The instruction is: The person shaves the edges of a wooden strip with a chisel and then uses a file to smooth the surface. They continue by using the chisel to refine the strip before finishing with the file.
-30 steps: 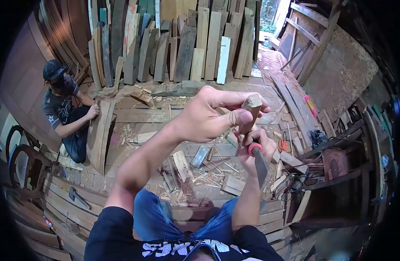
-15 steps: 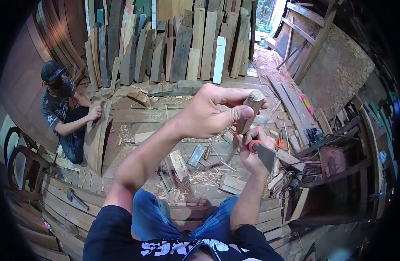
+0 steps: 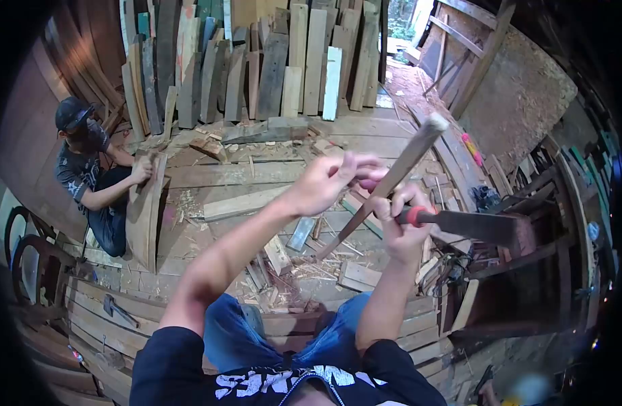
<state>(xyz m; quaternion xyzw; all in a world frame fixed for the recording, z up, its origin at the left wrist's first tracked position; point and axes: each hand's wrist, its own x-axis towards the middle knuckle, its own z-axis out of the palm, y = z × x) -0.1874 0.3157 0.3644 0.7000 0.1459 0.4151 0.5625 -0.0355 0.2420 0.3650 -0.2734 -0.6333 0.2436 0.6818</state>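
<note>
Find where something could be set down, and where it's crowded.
Mostly bare: floorboards between the grey timber and long pale plank, bar a thin stick; also bench slats between the hatchet and left arm. Crowded: around the right hand, gripping a red-handled tool and wooden piece; and the offcuts strewn before the knees.

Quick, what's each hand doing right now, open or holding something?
Left hand: open, fingers loosely bent beside the wooden stick; contact unclear.
Right hand: closed, holding the red-handled tool and the wooden stick.
</note>
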